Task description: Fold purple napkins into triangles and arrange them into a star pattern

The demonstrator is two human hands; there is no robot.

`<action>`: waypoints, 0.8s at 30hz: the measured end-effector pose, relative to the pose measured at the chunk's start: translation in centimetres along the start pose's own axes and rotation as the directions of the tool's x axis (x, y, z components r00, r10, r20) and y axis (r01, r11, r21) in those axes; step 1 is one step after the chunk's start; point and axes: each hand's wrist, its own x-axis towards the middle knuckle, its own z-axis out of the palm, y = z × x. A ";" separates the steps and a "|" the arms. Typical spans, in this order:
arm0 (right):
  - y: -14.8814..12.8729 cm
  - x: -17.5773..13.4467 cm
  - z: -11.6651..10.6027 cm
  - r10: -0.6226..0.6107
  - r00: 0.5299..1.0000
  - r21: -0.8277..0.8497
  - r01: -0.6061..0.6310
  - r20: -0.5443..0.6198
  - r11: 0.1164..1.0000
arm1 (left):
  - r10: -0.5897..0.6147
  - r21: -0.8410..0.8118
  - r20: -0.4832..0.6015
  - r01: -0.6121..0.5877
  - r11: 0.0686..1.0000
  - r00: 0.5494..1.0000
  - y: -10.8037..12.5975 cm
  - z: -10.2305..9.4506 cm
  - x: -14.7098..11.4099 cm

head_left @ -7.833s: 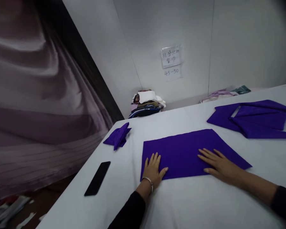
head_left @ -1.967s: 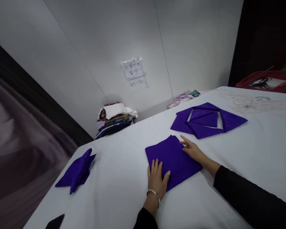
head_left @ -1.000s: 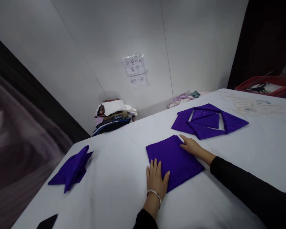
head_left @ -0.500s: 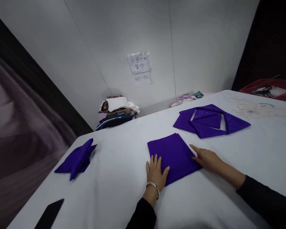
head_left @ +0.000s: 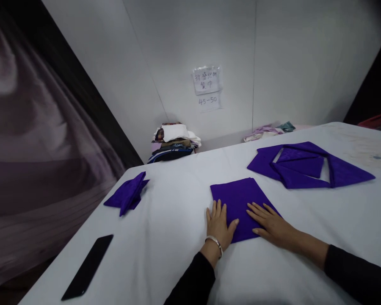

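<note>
A purple cloth napkin (head_left: 235,197), folded into a flat square, lies on the white-covered table (head_left: 174,212) in front of me. My left hand (head_left: 219,224), with a silver bracelet at the wrist, rests on its left edge with fingers spread. Flat on the napkin's right side lies my right hand (head_left: 271,224), its fingers stretched out toward the left. Behind it is a ring of folded purple napkins (head_left: 346,169) with a gap in the middle. Another folded purple napkin (head_left: 130,192), with raised points, sits at the table's left side.
A black phone-like slab (head_left: 89,267) lies near the left table edge. Beyond the far edge are a pile of folded clothes (head_left: 174,142) and more cloths (head_left: 265,132). Paper signs (head_left: 208,87) hang on the wall. A draped curtain (head_left: 44,169) hangs at left.
My right hand has moved from the napkin's right corner onto its top and flattened out. The left hand stays on the left edge. My view has turned left, showing more of the black slab.
</note>
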 end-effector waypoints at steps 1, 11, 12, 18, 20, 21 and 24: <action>-0.1 0.2 -0.5 0.018 1.000 0.029 -0.018 0.021 0.999 | 0.032 -0.003 -0.007 -0.032 0.999 0.999 0.2 -0.2 -0.3; -5.1 9.3 -1.0 -0.388 0.899 0.012 0.394 0.201 0.919 | 0.106 -0.053 0.106 -0.101 0.994 0.989 0.7 1.5 -3.3; -5.0 10.6 -0.6 -0.405 0.883 -0.011 0.420 0.237 0.908 | 0.106 -0.054 0.106 -0.100 0.994 0.989 0.7 1.5 -3.3; -2.8 17.0 0.4 -0.364 0.897 -0.132 0.405 0.250 0.905 | 0.141 -0.086 0.159 -0.128 0.988 0.977 0.6 0.8 -3.4; -2.3 18.4 0.4 -0.337 0.914 -0.163 0.376 0.226 0.912 | 0.139 -0.097 0.157 -0.125 0.987 0.978 0.6 0.7 -3.4; -2.2 18.9 0.4 -0.325 0.921 -0.172 0.363 0.213 0.916 | 0.139 -0.101 0.156 -0.124 0.987 0.978 0.6 0.7 -3.4; -2.3 19.9 0.3 -0.297 0.936 -0.176 0.329 0.188 0.928 | 0.133 -0.095 0.154 -0.120 0.988 0.979 0.6 0.8 -3.4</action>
